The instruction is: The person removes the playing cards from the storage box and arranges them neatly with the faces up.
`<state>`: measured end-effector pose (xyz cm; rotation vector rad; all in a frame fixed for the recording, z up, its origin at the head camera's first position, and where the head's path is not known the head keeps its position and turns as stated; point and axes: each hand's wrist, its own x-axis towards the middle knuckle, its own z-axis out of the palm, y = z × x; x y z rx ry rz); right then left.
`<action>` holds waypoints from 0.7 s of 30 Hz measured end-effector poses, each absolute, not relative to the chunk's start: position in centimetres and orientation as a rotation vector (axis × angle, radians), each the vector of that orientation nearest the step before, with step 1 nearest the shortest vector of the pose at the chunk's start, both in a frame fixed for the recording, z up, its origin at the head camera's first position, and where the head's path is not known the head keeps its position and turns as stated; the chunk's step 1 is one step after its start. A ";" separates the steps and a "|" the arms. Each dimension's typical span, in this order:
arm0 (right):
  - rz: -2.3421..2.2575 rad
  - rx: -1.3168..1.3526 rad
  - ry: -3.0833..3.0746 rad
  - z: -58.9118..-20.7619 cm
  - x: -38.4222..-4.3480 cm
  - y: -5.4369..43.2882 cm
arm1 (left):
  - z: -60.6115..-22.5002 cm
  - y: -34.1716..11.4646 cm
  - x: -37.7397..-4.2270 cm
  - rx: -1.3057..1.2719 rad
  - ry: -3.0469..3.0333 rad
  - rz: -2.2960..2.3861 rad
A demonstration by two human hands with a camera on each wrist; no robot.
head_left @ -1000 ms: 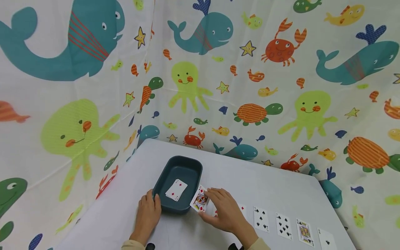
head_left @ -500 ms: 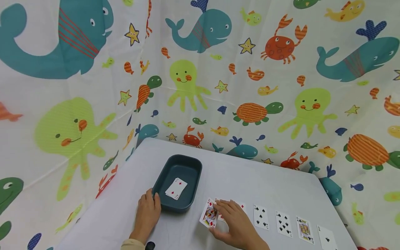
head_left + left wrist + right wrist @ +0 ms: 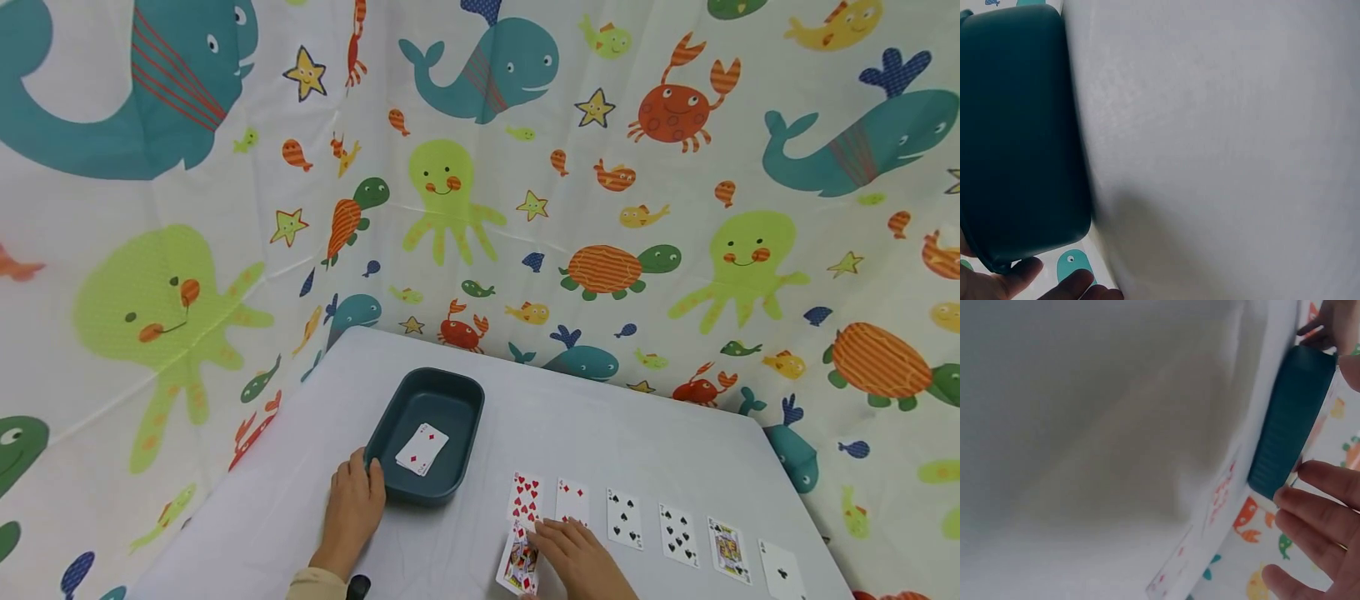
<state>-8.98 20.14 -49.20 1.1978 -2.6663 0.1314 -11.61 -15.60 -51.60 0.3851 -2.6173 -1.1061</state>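
Far left: find left grip (image 3: 356, 504) at near-left corner of tray (image 3: 420, 495), thumb and fingers touching; firm pinch or light rest, cannot tell. Inside tray, note card stack (image 3: 422, 450), diamond side up; count at least two by offset edges, exact number hidden.

Moving right: see diamond face card (image 3: 517, 562) at near end of hearts card (image 3: 525, 497), overlapping it in head view; touching or just above, cannot tell. Next, just beside hearts card, note diamond card (image 3: 572, 502), partly covered by right grip (image 3: 581, 558). Judge right grip as pinching diamond face card, fingers along right side, thumb low by near end.

Farther right on white surface (image 3: 637, 450): count two spade cards (image 3: 625, 518), one black face card (image 3: 727, 550), one single-pip black card (image 3: 782, 572).

Totals: one tray, two grips, six cards in row, one pinched.

Judge step in hand as handling diamond face card beside row's left end. Judge next move to call for a light, steady pinch, kept clear of hearts card to avoid dragging it.
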 end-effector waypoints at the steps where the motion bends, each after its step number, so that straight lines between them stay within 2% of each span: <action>1: 0.115 1.222 -2.626 -49.5 -9.0 20.4 | -51.5 -15.6 -11.6 0.381 -2.617 -1.105; 8: 0.042 1.351 -2.397 -51.4 -9.0 21.6 | -51.5 -15.6 -11.6 0.389 -2.645 -1.110; 21: 0.001 1.420 -2.454 -52.7 -8.0 21.2 | -51.7 -15.5 -11.4 0.372 -2.607 -1.118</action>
